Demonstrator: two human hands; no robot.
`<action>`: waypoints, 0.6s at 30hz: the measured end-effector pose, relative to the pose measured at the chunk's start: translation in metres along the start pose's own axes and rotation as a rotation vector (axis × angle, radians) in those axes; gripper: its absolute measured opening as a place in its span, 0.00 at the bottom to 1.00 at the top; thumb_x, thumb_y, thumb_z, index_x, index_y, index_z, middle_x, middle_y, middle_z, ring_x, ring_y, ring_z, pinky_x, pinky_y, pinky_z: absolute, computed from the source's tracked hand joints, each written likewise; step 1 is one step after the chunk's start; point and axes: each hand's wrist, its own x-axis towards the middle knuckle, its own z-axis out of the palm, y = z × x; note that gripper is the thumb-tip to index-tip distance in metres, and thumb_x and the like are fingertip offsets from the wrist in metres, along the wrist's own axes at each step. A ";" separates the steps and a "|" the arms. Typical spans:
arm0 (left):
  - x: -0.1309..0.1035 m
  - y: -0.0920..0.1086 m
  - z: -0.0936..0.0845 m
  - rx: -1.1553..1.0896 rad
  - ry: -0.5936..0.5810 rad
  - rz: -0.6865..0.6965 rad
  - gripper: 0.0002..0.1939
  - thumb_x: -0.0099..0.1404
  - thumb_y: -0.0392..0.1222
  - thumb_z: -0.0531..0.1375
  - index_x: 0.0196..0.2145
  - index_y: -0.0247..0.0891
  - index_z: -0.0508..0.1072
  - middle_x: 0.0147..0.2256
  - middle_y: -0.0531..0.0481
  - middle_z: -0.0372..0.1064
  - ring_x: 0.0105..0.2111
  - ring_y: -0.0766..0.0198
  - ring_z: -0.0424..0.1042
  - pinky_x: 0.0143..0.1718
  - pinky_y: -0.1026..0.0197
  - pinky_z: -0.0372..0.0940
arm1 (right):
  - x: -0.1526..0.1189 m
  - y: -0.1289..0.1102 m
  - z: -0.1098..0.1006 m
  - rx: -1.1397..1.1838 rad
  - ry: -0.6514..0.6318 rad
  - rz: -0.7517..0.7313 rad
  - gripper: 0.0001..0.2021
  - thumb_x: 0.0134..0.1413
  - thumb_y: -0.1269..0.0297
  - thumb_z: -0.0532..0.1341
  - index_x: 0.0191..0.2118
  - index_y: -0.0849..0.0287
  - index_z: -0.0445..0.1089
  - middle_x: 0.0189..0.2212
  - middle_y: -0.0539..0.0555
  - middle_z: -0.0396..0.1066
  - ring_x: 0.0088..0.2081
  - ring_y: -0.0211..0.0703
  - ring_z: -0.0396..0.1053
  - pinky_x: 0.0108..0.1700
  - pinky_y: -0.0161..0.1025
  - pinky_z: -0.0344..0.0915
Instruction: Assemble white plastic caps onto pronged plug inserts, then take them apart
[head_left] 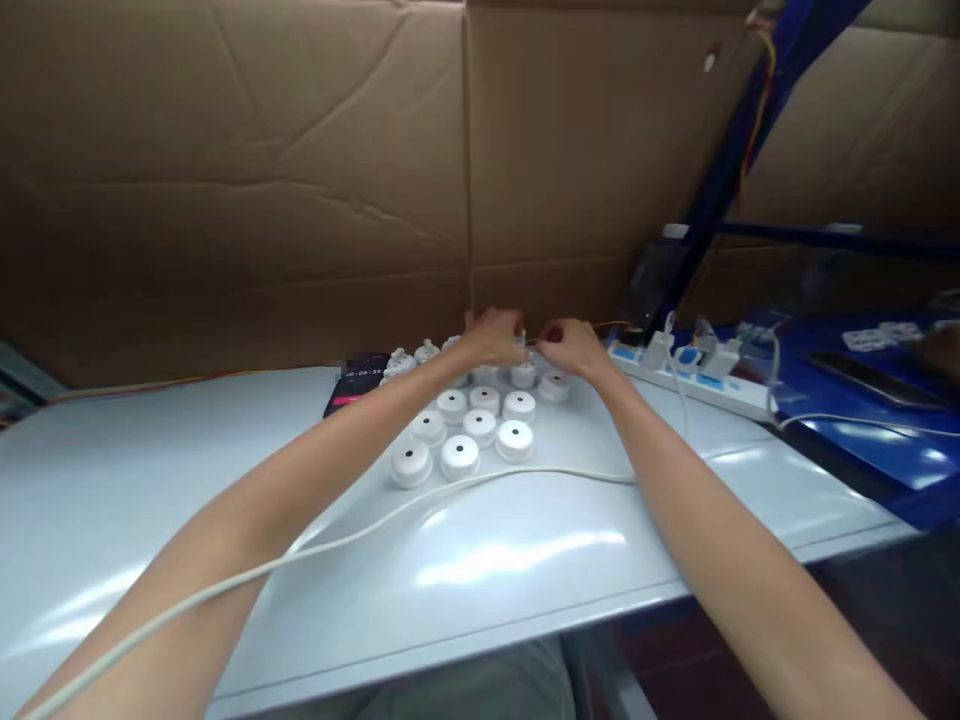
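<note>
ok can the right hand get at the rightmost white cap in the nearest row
Likely yes: nothing covers the white cap, and the pale cable passes on its near side, though whether the right hand, farther back, is holding something is unclear.

Left hand (499,337) and right hand (571,347) near the table's (360,610) back edge, white caps (460,457) grouped toward the front edge, power strip (731,392) along the right edge
</note>
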 end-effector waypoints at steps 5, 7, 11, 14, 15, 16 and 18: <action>0.024 -0.002 0.007 0.038 -0.025 -0.058 0.21 0.63 0.44 0.61 0.53 0.37 0.72 0.57 0.36 0.73 0.60 0.41 0.68 0.64 0.39 0.57 | -0.004 0.003 -0.004 0.091 -0.253 -0.050 0.15 0.41 0.69 0.69 0.40 0.60 0.78 0.37 0.54 0.81 0.35 0.46 0.75 0.36 0.34 0.67; 0.033 -0.004 0.013 0.046 -0.061 -0.068 0.21 0.61 0.42 0.63 0.52 0.37 0.73 0.56 0.35 0.73 0.59 0.42 0.70 0.63 0.42 0.60 | -0.006 0.003 -0.003 0.111 -0.299 -0.058 0.13 0.39 0.70 0.69 0.36 0.60 0.78 0.33 0.51 0.80 0.33 0.44 0.74 0.35 0.34 0.67; 0.040 -0.008 0.019 0.026 -0.037 -0.040 0.20 0.61 0.37 0.62 0.52 0.34 0.73 0.57 0.34 0.71 0.57 0.45 0.71 0.59 0.49 0.64 | -0.007 0.005 0.000 0.187 -0.313 -0.044 0.07 0.41 0.69 0.67 0.31 0.60 0.76 0.28 0.49 0.77 0.32 0.43 0.72 0.34 0.34 0.66; 0.039 -0.009 0.015 -0.022 0.026 -0.009 0.20 0.63 0.40 0.61 0.53 0.35 0.72 0.56 0.37 0.70 0.55 0.49 0.73 0.55 0.55 0.67 | -0.004 0.008 0.001 0.279 -0.263 -0.011 0.10 0.39 0.71 0.67 0.33 0.60 0.76 0.32 0.52 0.79 0.35 0.45 0.74 0.37 0.36 0.68; 0.038 -0.008 0.012 -0.037 0.054 -0.004 0.20 0.63 0.40 0.61 0.53 0.34 0.71 0.56 0.37 0.70 0.55 0.50 0.72 0.55 0.55 0.67 | -0.003 0.008 0.001 0.313 -0.219 0.004 0.12 0.39 0.70 0.67 0.35 0.61 0.76 0.35 0.54 0.80 0.37 0.47 0.75 0.39 0.36 0.68; 0.038 -0.008 0.010 -0.049 0.082 -0.001 0.21 0.64 0.42 0.61 0.54 0.34 0.70 0.56 0.37 0.69 0.55 0.50 0.72 0.55 0.56 0.67 | -0.002 0.008 0.001 0.351 -0.164 0.019 0.14 0.41 0.69 0.67 0.38 0.61 0.76 0.39 0.56 0.80 0.40 0.48 0.75 0.42 0.37 0.69; 0.037 -0.006 0.006 -0.086 0.144 0.023 0.22 0.65 0.43 0.60 0.55 0.34 0.69 0.57 0.38 0.69 0.56 0.51 0.71 0.57 0.56 0.66 | 0.000 0.006 0.001 0.425 -0.058 0.039 0.18 0.47 0.64 0.64 0.47 0.60 0.73 0.47 0.59 0.78 0.46 0.49 0.75 0.45 0.39 0.70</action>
